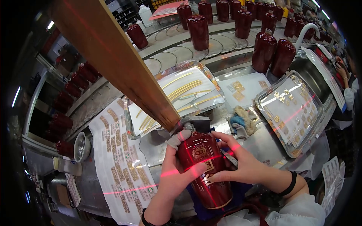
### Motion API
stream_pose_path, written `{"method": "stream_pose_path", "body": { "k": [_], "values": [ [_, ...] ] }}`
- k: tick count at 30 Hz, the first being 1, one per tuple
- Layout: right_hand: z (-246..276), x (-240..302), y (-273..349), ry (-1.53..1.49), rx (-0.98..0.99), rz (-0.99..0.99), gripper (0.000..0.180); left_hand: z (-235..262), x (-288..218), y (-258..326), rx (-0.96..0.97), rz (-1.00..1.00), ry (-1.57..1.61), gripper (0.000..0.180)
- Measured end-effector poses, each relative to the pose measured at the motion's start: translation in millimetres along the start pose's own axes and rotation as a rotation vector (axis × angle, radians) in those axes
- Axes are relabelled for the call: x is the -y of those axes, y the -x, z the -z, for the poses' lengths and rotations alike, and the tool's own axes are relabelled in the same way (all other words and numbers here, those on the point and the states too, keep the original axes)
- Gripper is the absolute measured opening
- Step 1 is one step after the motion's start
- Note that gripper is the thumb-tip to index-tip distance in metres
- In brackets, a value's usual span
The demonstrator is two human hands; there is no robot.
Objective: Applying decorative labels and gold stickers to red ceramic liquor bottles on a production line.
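A glossy dark red bottle [211, 192] leans in front of me, its neck pointing away. My left hand [174, 175] is closed around its left side, with pale coverings on the fingertips near the shoulder and the thumb on the front. From the right, my right hand [247, 164] grips the same bottle, its thumb pressed by a small gold decal [206, 180]. Above that sit a framed gold label [208, 165] and a round gold emblem [200, 152]. A shiny, thin piece shows by my right fingers; its kind is unclear. Red light lines cross both hands and the bottle.
A wooden beam [128, 64] slants down to the bottle's neck. Trays hold gold strips [184, 90] and small gold decals [288, 96]. A decal sheet [120, 150] lies left, a crumpled cloth [242, 122] right. Behind, red bottles [198, 32] stand along a conveyor [222, 43].
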State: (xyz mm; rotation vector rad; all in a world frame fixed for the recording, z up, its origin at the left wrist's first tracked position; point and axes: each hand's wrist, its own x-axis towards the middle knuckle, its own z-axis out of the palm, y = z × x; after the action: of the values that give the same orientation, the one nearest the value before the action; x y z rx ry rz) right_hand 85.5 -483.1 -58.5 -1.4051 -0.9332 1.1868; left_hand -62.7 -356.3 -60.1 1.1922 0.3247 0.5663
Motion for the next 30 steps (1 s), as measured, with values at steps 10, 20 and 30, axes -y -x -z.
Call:
{"method": "stream_pose_path", "body": {
  "k": [10,20,30],
  "values": [
    [0.5,-3.5,-1.1,0.096,-0.02,0.052,0.101,-3.2,-0.5,-1.7,-0.105,0.068,-0.002,0.056],
    [-0.1,-5.2,-0.9,0.076,-0.028,0.059,0.101,-4.0,-4.9,-5.3,-0.245,0.187,0.109,0.046],
    [-1.5,-5.5,-1.5,0.086,-0.015,0.07,0.107,-10.9,-5.8,-10.1,-0.261,0.119,-0.055,0.036]
  ]
}}
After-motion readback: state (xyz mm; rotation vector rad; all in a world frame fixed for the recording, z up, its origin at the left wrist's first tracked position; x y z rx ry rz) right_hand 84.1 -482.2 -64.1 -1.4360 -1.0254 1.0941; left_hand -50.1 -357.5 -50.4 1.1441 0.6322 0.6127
